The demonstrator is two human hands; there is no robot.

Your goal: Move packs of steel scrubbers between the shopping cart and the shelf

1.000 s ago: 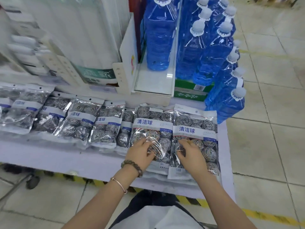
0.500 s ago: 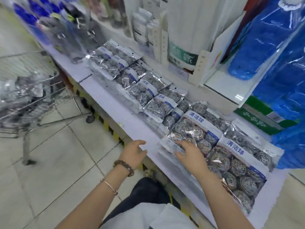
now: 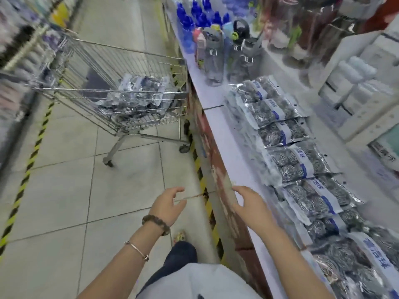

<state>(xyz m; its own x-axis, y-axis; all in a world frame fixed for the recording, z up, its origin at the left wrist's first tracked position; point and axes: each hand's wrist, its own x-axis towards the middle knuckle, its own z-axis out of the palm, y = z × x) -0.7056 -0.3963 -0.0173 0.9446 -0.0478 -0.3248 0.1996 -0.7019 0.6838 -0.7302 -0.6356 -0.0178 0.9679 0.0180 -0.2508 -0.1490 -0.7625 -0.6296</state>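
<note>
Beside the shelf [image 3: 233,152] edge, the left hand [image 3: 167,207] and right hand [image 3: 250,203] hang loosely empty, steel scrubber packs [image 3: 287,147] lined on the shelf, more packs in the shopping cart [image 3: 112,67].

I can read nothing for certain here. The packs of steel scrubbers [image 3: 289,160] on the shelf [image 3: 228,147], right of the shopping cart [image 3: 121,91], carry blue characters on white bands, too smeared to make out. Farther right of the cart, a carton [image 3: 386,152] shows dark print, equally blurred.
</note>
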